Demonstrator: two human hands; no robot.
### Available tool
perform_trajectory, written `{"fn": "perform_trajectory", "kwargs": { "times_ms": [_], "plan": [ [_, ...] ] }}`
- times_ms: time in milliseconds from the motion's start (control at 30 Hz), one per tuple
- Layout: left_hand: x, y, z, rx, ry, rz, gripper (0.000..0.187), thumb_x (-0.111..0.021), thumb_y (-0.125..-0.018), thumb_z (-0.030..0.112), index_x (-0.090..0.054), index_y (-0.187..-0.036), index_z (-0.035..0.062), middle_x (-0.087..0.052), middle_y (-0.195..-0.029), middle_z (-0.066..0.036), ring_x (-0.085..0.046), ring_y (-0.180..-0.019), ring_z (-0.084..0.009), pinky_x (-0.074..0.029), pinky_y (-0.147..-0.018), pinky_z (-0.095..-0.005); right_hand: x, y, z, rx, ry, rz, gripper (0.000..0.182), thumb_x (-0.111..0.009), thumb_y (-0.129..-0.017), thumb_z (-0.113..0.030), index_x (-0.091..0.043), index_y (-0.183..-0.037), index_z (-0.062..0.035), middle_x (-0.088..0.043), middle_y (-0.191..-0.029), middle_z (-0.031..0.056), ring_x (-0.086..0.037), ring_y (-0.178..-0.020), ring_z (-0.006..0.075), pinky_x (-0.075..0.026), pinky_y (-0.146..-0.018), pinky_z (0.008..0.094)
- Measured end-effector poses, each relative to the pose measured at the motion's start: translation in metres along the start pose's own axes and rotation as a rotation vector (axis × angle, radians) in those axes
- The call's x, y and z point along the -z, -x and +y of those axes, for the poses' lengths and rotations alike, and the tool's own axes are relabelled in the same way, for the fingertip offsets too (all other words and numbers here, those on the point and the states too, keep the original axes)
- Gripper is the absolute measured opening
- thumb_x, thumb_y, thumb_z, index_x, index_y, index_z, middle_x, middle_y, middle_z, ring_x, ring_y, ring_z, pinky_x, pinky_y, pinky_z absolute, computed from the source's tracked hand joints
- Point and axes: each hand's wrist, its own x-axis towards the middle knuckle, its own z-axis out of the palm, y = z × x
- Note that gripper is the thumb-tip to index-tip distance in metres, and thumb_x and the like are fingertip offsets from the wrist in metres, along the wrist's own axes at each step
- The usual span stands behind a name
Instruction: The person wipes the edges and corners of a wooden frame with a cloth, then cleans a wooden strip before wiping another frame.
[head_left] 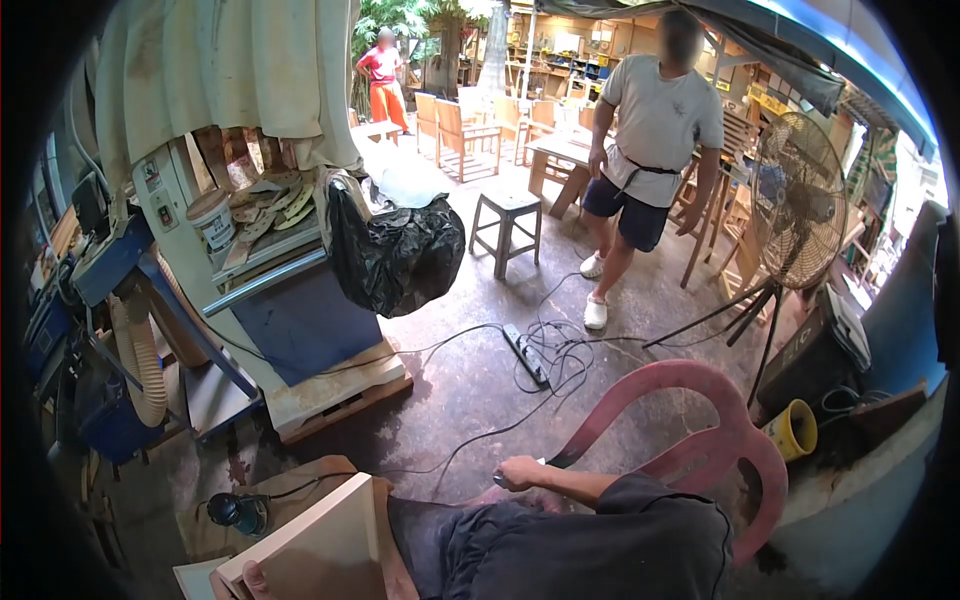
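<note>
A pale wooden board (315, 545) stands on edge at the bottom left. My left hand (252, 580) holds its lower corner; only a thumb and a bit of the hand show. My right hand (520, 472) reaches left across dark clothing (600, 545) with its fingers curled on the front edge of a red plastic chair (700, 400). What exactly lies under those fingers is hard to make out.
A teal power tool (238, 512) with a cord lies left of the board. A power strip (527, 355) and loose cables cross the floor. A person in a grey shirt (655, 130) stands ahead, with a stool (507, 230), a floor fan (800, 200) and a blue machine (290, 310) with a black bag (395, 255) around.
</note>
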Motion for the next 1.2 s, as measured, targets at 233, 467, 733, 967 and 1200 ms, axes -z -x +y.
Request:
{"fn": "perform_trajectory", "kwargs": {
  "times_ms": [233, 467, 733, 967, 1200],
  "plan": [
    [0.003, 0.001, -0.002, 0.011, 0.019, 0.009, 0.047, -0.077, -0.089, 0.041, -0.061, -0.078, -0.0016, -0.049, -0.062, -0.003, -0.042, -0.059, -0.0163, -0.038, -0.055, -0.0363, -0.009, -0.001, 0.0, 0.048, 0.034, -0.019, 0.023, -0.058, -0.084, -0.023, -0.071, -0.096, -0.0094, -0.071, -0.093, 0.0222, -0.068, -0.091, 0.0428, -0.055, -0.077, 0.0532],
    [0.007, 0.001, -0.003, 0.049, 0.06, 0.007, 0.044, -0.077, -0.089, 0.041, -0.064, -0.083, -0.0014, -0.054, -0.065, -0.002, -0.044, -0.06, -0.015, -0.039, -0.056, -0.0342, -0.011, -0.007, 0.001, 0.055, 0.02, -0.008, 0.024, -0.061, -0.083, -0.027, -0.071, -0.096, -0.0099, -0.071, -0.092, 0.0217, -0.068, -0.09, 0.0429, -0.055, -0.078, 0.0527],
    [0.009, 0.001, -0.005, 0.062, 0.044, 0.011, 0.045, -0.078, -0.088, 0.039, -0.06, -0.079, -0.0012, -0.041, -0.064, 0.0, -0.035, -0.061, -0.015, -0.036, -0.056, -0.0339, 0.015, 0.001, -0.018, 0.009, 0.005, 0.092, 0.035, -0.066, -0.082, -0.043, -0.072, -0.095, -0.0108, -0.072, -0.089, 0.0204, -0.068, -0.087, 0.0416, -0.054, -0.076, 0.052],
    [0.007, 0.0, -0.006, 0.014, 0.028, -0.007, 0.046, -0.078, -0.088, 0.039, -0.058, -0.08, -0.0013, -0.042, -0.065, -0.002, -0.036, -0.062, -0.0161, -0.037, -0.056, -0.0334, 0.139, -0.04, 0.009, -0.198, -0.169, 0.948, 0.046, -0.067, -0.081, -0.05, -0.07, -0.074, -0.0043, -0.068, -0.073, 0.0195, -0.069, -0.068, 0.0376, -0.052, -0.061, 0.0504],
    [0.012, 0.005, 0.007, 0.043, -0.091, -0.018, 0.043, -0.073, -0.092, 0.042, -0.065, -0.09, -0.0001, -0.063, -0.07, -0.009, -0.053, -0.063, -0.0189, -0.045, -0.061, -0.0356, 0.409, 0.071, -0.054, 0.396, -0.228, 2.067, 0.015, -0.079, -0.083, -0.01, -0.078, -0.097, -0.0046, -0.059, -0.06, -0.0036, -0.044, -0.052, 0.003, -0.038, -0.054, 0.0235]
  ]
}}
